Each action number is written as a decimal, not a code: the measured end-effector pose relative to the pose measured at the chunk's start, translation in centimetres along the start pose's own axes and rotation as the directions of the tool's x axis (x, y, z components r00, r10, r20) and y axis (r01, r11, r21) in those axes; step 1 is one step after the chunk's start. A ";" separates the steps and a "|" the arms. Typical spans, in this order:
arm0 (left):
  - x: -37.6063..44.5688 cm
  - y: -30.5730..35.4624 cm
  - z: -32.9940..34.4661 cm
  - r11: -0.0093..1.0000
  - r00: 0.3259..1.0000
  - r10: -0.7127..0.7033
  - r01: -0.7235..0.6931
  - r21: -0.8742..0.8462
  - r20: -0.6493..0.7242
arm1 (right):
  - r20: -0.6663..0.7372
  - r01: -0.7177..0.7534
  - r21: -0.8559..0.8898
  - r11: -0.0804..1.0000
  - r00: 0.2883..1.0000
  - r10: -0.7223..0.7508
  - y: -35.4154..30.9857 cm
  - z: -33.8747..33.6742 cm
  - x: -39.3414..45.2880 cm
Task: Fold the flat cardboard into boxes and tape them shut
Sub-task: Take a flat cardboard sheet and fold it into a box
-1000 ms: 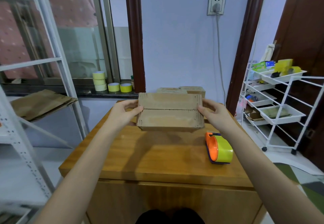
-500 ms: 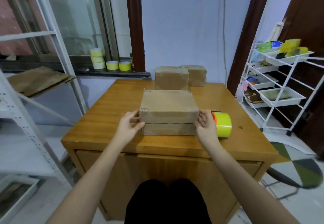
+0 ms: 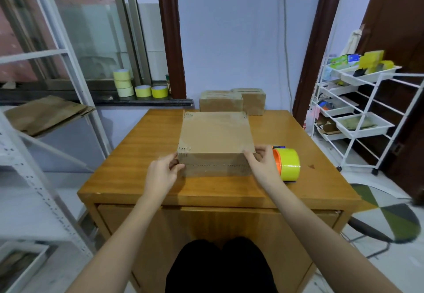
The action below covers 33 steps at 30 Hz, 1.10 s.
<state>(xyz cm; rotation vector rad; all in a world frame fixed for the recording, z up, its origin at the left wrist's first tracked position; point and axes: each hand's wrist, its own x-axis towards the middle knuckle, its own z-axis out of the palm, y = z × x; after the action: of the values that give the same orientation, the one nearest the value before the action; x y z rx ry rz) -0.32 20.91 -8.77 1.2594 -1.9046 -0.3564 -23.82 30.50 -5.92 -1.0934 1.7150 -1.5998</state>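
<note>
Since a second ago the brown cardboard box (image 3: pixel 215 136) has come down from being held upright near the far edge and now lies flat at the centre of the frame, on the glossy orange-brown wooden table (image 3: pixel 142 152), its broad face up. Both hands have drawn back with it toward the near edge.

That broad face is matte, plain and almost square, with small ragged nicks at its corners. Along the near side wall runs a horizontal seam with a rough, perforated-looking edge; whether tape covers it I cannot tell.

At the lower left corner of the box the left hand (image 3: pixel 160 175) grasps the side wall, fingers curled against the cardboard. At the lower right corner the right hand (image 3: pixel 263 164) pinches the edge, thumb on top and fingers on the side.

Just right of that hand, on the table, sits an orange plastic tape dispenser with a shiny yellow-green roll (image 3: pixel 286 164).

Toward the upper centre, at the table's far edge, two closed cardboard boxes (image 3: pixel 231 103) stand side by side, touching. At the left edge, flat brown cardboard sheets (image 3: pixel 48 113) lie stacked on a white metal shelf (image 3: pixel 34 132). Five round rolls of yellow tape (image 3: pixel 137 86) rest on the dark windowsill in the upper left. A white wire cart with trays (image 3: pixel 362 99) stands at the right.
</note>
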 end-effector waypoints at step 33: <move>2.3 2.2 -4.9 0.972 0.986 -0.126 0.144 -0.188 0.107 | 0.085 0.126 0.110 0.986 0.987 -0.136 -5.3 -2.4 -1.1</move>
<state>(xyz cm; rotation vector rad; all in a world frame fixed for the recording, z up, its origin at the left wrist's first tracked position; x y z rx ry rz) 1.55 20.84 -3.22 1.2618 -1.8158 -0.6688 -24.23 32.95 -0.57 -1.2306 1.5102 -1.6713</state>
